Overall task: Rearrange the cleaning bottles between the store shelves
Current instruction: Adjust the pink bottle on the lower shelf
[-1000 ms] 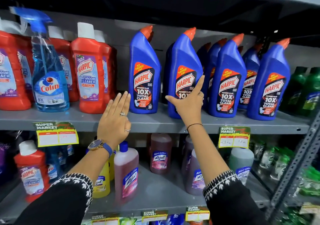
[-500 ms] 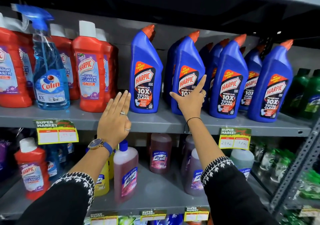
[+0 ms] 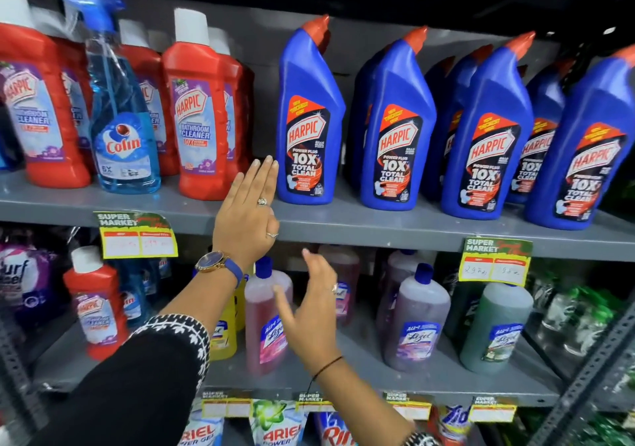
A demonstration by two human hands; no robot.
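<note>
My left hand (image 3: 249, 213) is raised in front of the edge of the upper shelf (image 3: 378, 229), flat and open, fingers (image 3: 266, 172) straight and pressed together, holding nothing. The fingertips reach up just beside the lower left side of the nearest blue bottle (image 3: 309, 119); I cannot tell whether they touch it. A watch (image 3: 214, 263) sits on that wrist.

My right hand (image 3: 314, 303) hangs lower, in front of the lower shelf (image 3: 429, 382), open with fingers spread and thumb out, gripping nothing. It is a little blurred. It sits just in front of a pink bottle (image 3: 266, 318) with a blue cap, and I cannot tell whether it touches it.

The blue bottles with orange caps stand upright on the upper shelf: the one near my left hand stands a little apart, and the others (image 3: 488, 143) crowd together in a row to its right, several deep. Left of them on the same shelf stand red bottles (image 3: 202, 115) with white caps and a clear blue spray bottle (image 3: 120, 119).

On the lower shelf stand more pink bottles, a purple bottle (image 3: 417, 322), a green bottle (image 3: 494, 329), a yellow bottle (image 3: 223, 335) partly behind my left arm, and one small red bottle (image 3: 94, 304) at the left. Yellow price tags (image 3: 494, 262) hang from the shelf edges.
</note>
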